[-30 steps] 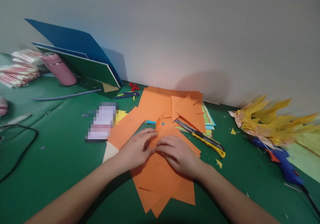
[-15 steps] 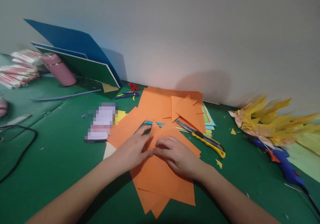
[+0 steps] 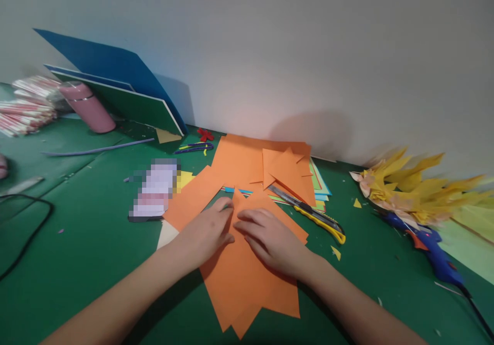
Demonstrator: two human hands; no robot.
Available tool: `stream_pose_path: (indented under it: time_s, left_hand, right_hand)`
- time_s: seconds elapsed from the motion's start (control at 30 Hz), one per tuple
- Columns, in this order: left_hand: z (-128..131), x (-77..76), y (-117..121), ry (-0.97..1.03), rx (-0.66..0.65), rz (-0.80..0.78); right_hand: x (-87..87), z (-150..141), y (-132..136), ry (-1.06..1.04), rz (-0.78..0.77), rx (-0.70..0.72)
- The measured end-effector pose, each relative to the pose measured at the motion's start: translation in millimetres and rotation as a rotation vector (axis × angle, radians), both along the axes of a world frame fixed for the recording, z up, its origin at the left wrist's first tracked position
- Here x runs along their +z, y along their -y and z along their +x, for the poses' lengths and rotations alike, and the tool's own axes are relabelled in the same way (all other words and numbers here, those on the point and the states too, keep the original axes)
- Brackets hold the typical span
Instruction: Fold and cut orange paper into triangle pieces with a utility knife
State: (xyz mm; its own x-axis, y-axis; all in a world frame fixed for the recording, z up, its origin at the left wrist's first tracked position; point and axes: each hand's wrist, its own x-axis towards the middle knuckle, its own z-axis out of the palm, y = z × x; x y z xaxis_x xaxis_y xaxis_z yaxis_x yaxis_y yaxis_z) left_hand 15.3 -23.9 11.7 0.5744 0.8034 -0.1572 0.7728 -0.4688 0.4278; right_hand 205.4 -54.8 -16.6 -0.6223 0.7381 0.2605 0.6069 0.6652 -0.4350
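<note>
Our two hands meet over the orange paper (image 3: 247, 288) in front of us on the desk (image 3: 100, 262). Our left hand (image 3: 208, 232) is partly open, its fingers bent and its thumb held apart from them, close to a pointed orange tip that sticks out beyond the fingers. Our right hand (image 3: 270, 239) lies over the paper with its fingers loosely curved, also partly open, and the fingertips of both hands are near each other. Below them we see the sheets overlap, their corners pointing towards us.

Just beyond our right hand a yellow-and-black cutter (image 3: 311, 211) lies slanting, its blade towards the middle. Behind it are more orange sheets (image 3: 239, 160) over a stack of coloured paper (image 3: 323, 180). Beside the orange sheets on the left we have a phone (image 3: 154, 188), its screen blurred, with a yellow scrap (image 3: 185, 179) next to it.

Farther out on the left, a pink bottle (image 3: 88, 108) stands before leaning boards (image 3: 116, 72), near bundled sticks (image 3: 27, 116). On our far right, yellow paper petals (image 3: 412, 191) lie beside a blue glue gun (image 3: 440, 262).
</note>
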Motion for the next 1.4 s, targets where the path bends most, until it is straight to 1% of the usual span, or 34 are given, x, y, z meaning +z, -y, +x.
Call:
stream_pose_path:
  time_s: [0.07,0.17,0.23,0.37,0.5,0.6,0.77,0.93,1.03,1.1,1.3,1.4]
  left_hand:
    - [-1,-2.7,0,-0.005,-0.022,0.008]
    - [-4,-7.3,-1,0.056,-0.035,0.047]
    - [-4,-7.7,-1,0.079,-0.033,0.044]
    - [-2,-4.0,-1,0.065,-0.026,-0.013]
    - [-3,-6.6,-2,0.068,-0.046,0.037]
    - [-4,-9.5,-2,0.086,-0.060,0.076]
    - [-4,-5.2,-1,0.071,-0.031,0.024]
    - [-3,-4.0,-2,0.083,-0.039,0.017]
    - [-3,-4.4,-1,0.091,-0.045,0.022]
    - [-3,-3.4,-1,0.092,-0.044,0.015]
    - [-1,-0.6,-1,0.121,-0.034,0.005]
    - [-1,-0.9,-1,0.089,-0.027,-0.001]
  right_hand:
    - [-1.1,-3,0,0.011,-0.014,-0.079]
    - [-1.0,-9,-1,0.106,0.003,-0.167]
    - [-0.1,-15,-4,0.175,0.034,-0.169]
    - [1.1,-24,-11,0.261,0.092,-0.162]
    - [1.2,-27,-15,0.333,0.116,-0.163]
    - [4.1,-29,-16,0.314,0.082,-0.185]
    - [10.1,-32,-20,0.321,0.001,-0.212]
    - [6.0,-34,-27,0.270,-0.007,-0.177]
    - [4.6,-35,-29,0.300,-0.011,-0.178]
    - [5.4,-36,-29,0.312,-0.019,-0.192]
    - [7.6,-36,-30,0.289,-0.124,-0.246]
    - [6.8,-32,-31,0.209,-0.125,-0.274]
